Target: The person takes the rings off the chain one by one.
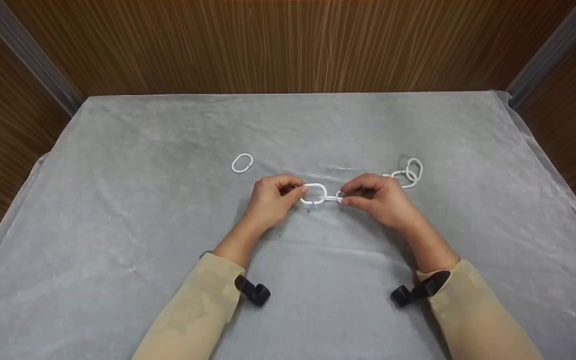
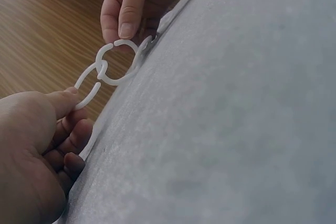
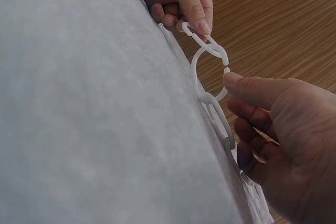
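A person's two bare hands are working over the middle of a grey cloth-covered table (image 1: 168,280), joining white plastic oval links into a chain. The left hand (image 1: 270,199) is pinching the end link (image 1: 314,194) between thumb and fingertips, while the right hand (image 1: 380,199) is pinching the split link (image 3: 210,74) next to it, whose gap is showing at the thumb tip in the right wrist view. In the wrist views the two links are already passing through one another. The rest of the chain (image 1: 408,173) is trailing away from the right hand toward two o'clock and lying on the cloth. One spare link (image 1: 242,163) is lying apart at about ten o'clock from the left hand, not yet attached. By the look of it, several links are joined, the current joint is hooked but may still be being settled, and the spare one is remaining to add.
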